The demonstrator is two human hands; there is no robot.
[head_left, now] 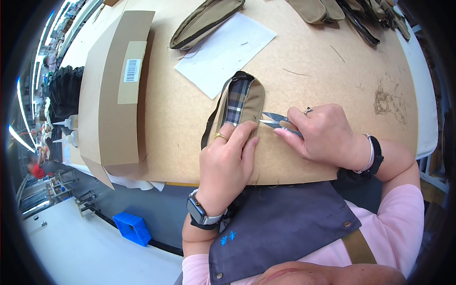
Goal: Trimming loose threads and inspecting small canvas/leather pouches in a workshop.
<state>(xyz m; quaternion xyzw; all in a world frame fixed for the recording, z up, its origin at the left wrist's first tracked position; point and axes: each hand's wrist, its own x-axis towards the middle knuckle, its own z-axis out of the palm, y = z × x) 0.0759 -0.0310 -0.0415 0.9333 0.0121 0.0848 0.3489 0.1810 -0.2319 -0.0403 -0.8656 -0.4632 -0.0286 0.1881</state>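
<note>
"Brown cardboard, a long box (111, 95), stands well left of the fingers of your left hand (225, 164). Beyond those fingertips lies white paper (223, 57), partly under another tan pouch (206, 21)."

"And the left fingers themselves?"

"Closed on the near end of your tan pouch (252, 102), holding it at the table (308, 47). It reaches out past them, its black zip (241, 76) open on a plaid lining (235, 102)."

"How should it handle?"

"Light and soft, I'd judge, a little stiffer along the seams; the cloth should fold sooner than slip. Take it by the near end and draw the right edge flat, your fingertips clear of the blades."

"The right hand (325, 133)?"

"Your right fingers are curled around thread snips (276, 117), blades parted, tips at the pouch's right edge, just beside your left fingertips. Whether they touch it, I can't tell."

"Further right?"

"More tan pieces (323, 12) lie well beyond your right fingers; loose thread (389, 102) lies to their right."
</note>
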